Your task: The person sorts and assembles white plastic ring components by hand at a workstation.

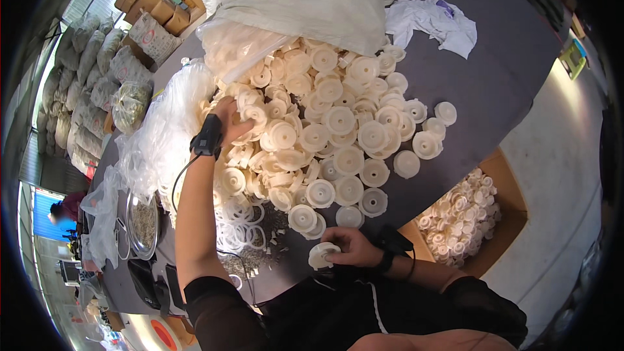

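A large heap of cream-white round plastic caps point(341, 120), each with a raised centre, is spread over the grey table point(487, 84). At the heap's left side, my left hand point(229, 122) reaches in among the caps, thumb and fingers apart; its fingertips are partly hidden there. Close to my body at the table's near edge, my right hand point(354, 247) pinches one flanged plastic cap point(322, 255), tilted, clear of the heap. Several caps lie singly along the heap's right and near sides.
White plastic rings point(244, 233) and small dark metal pieces point(276, 237) lie by my left forearm. A round metal tray point(142, 227) is farther left. A cardboard box point(512, 221) of caps stands right, below the table. A large sack point(305, 6) and white cloth point(434, 25) lie beyond.
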Demonstrator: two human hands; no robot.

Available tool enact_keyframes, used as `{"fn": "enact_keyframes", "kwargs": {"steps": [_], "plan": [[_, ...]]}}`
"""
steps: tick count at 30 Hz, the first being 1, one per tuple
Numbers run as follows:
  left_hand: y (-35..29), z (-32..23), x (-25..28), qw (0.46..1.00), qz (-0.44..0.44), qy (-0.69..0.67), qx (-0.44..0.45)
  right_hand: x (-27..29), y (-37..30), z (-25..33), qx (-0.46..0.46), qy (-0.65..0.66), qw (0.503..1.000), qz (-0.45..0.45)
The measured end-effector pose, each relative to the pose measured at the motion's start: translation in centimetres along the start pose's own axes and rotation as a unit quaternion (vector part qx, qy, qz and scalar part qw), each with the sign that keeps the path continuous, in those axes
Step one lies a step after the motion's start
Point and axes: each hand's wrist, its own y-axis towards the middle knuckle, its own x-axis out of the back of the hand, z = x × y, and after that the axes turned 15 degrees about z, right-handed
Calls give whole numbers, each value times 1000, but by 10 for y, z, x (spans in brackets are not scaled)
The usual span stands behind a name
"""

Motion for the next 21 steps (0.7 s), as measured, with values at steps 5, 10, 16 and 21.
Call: {"fn": "enact_keyframes", "kwargs": {"steps": [5, 10, 16, 21], "plan": [[-2, -21, 16, 993, 65, -28, 93, 2, -2, -5, 6, 6, 1000, 11], [45, -89, 0, 983, -145, 91, -74, 2, -2, -5, 16, 1, 999, 32], [127, -153, -43, 979, -101, 140, -105, -5, -3, -4, 9, 1, 1000, -9], [122, -131, -35, 998, 3, 56, -31, -3, -2, -3, 26, -16, 999, -22]]}}
